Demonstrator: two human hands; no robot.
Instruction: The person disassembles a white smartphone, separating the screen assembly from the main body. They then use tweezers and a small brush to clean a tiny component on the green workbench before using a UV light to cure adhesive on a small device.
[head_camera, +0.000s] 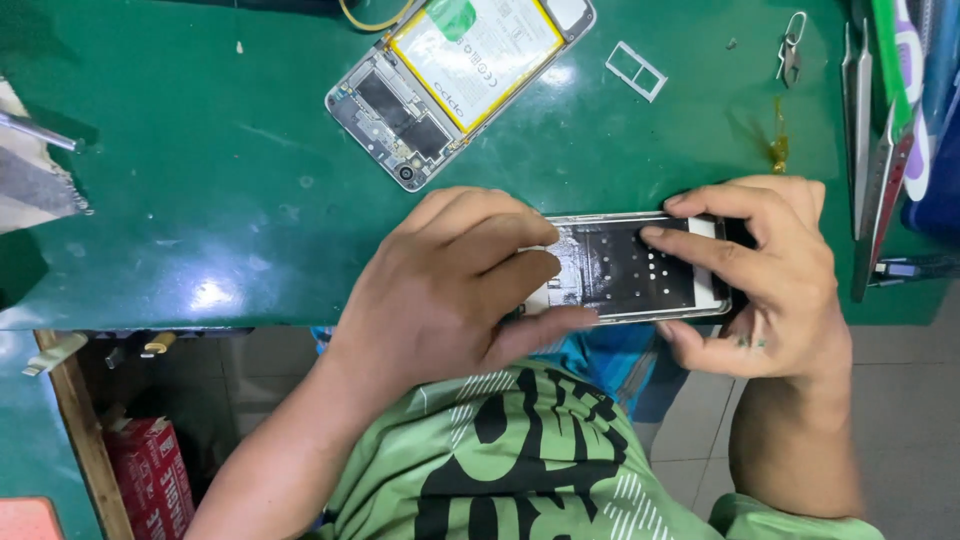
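A phone frame with its dark inner side up (625, 268) lies at the near edge of the green table (220, 200). My left hand (450, 285) covers its left end, fingers curled over the top and thumb along the lower edge. My right hand (770, 275) grips the right end, with the index finger pressed on the inner plate and the thumb under the lower edge. Both hands hold the same frame.
An opened phone body with a white and yellow battery (455, 75) lies at the far middle. A small white card tray (636, 70) sits beside it. Tweezers and thin tools (875, 170) stand along the right edge. A metal clip (792, 48) lies near them.
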